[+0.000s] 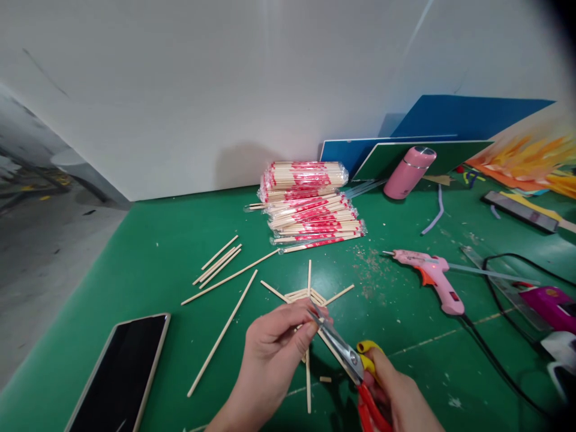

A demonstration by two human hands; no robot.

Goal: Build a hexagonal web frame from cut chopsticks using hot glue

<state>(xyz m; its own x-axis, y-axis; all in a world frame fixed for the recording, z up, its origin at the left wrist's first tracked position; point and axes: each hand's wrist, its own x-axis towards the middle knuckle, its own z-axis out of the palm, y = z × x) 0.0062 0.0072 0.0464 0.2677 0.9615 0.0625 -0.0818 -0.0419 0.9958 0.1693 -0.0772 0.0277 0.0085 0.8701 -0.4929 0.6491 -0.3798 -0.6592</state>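
Right hand [396, 387] grasps scissors [345, 349] by the red/yellow handles, blades angled in at the left hand [272, 339], probably for close control. Left fingers bunch at the tips; can't tell if they grip anything. Stick frame [297, 294] lies flat beneath, spokes splayed. Glue gun [432, 270] sits off right, nozzle apart from frame, presumably for clearance. Wrapped sticks [310, 207]: red print, unreadable. No legible brands.
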